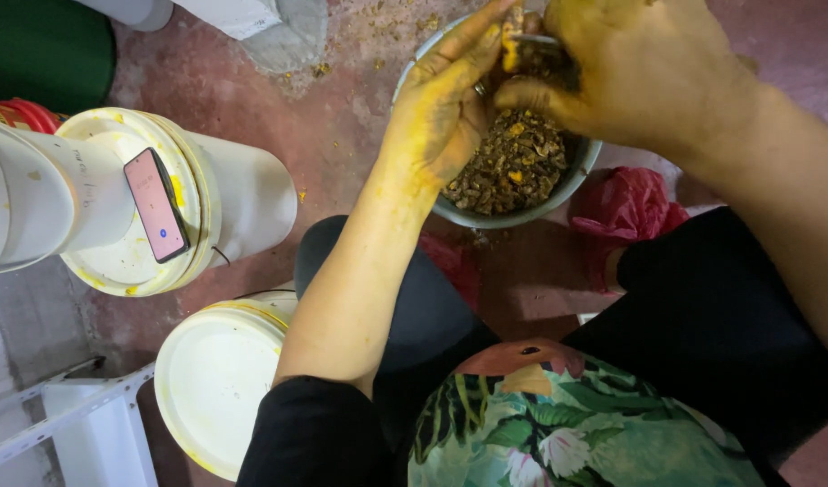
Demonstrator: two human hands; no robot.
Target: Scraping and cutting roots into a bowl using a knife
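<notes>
- Buckets: one white lidded bucket (pixel 217 383) is stood by the left knee on the red floor (pixel 333 135), another (pixel 175 200) beyond it, a phone (pixel 156 205) laid flat on its lid, within reach.
- Bowl (pixel 571 176): set between the knees, filled with a brown-and-yellow mash (pixel 515 167).
- Hands: the yellow-stained left hand (pixel 443 108) is held open, fingers straight, over the bowl; the right hand (pixel 644 68) is pinched on a lump of mash, so crumbs drop inside.
</notes>
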